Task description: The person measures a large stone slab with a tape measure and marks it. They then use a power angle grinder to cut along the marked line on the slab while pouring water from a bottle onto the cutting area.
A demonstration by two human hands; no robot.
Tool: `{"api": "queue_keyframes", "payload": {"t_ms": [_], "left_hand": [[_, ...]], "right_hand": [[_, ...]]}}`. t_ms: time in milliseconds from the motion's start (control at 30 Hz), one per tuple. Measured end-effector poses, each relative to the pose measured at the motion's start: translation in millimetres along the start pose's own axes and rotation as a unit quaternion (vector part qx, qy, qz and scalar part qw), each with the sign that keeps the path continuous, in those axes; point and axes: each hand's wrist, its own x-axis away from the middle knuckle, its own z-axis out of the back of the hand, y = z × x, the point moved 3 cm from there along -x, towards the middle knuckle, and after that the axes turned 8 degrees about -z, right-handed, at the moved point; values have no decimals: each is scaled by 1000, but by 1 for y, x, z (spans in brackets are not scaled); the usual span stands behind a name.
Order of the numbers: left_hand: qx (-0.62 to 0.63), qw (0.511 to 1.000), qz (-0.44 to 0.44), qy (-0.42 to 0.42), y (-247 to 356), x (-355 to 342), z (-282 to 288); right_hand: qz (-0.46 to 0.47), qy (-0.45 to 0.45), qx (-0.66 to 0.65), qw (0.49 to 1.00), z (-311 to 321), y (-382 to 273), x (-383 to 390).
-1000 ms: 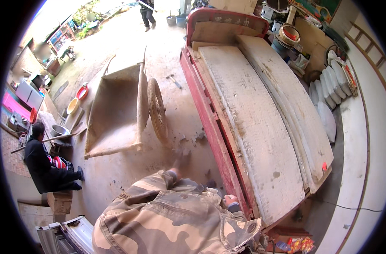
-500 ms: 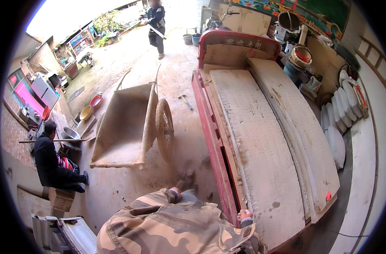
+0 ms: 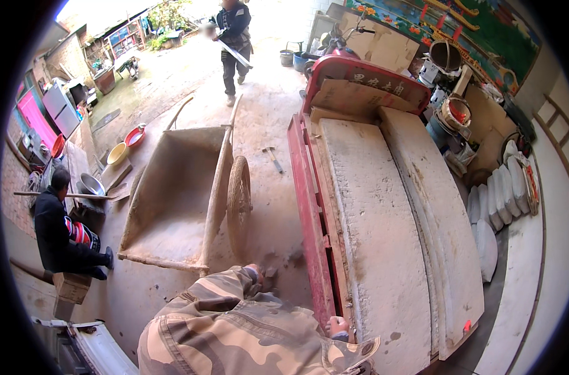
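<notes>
head view: hands [image 3: 256, 274] [image 3: 337, 325] near long, pitted slabs [image 3: 384, 237].

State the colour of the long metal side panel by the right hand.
The side panel is red, shown in the head view.

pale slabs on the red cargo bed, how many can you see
2 on the red cargo bed: the left slab, nearer the person's right hand, and the right slab, lengthwise beside it. More may be hidden underneath.
</notes>
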Motion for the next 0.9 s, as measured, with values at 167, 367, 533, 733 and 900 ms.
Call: {"api": "queue_keyframes", "payload": {"t_ms": [167, 367, 533, 733, 900], "left_hand": [[-125, 992, -25, 10, -75, -49, 3], [165, 966, 68, 187, -17, -54, 62], [250, 915, 106, 300, -52, -43, 124], [382, 805, 57, 451, -176, -100, 228], [461, 716, 52, 522, -262, -144, 380]], "right_hand": [[44, -50, -5, 998, -20, -68, -21], [211, 12, 107, 972, 13, -178, -84], [302, -23, 86, 949, -34, -276, -65], [335, -44, 152, 929, -69, -360, -60], [392, 3, 183, 901, -114, -462, -49]]}}
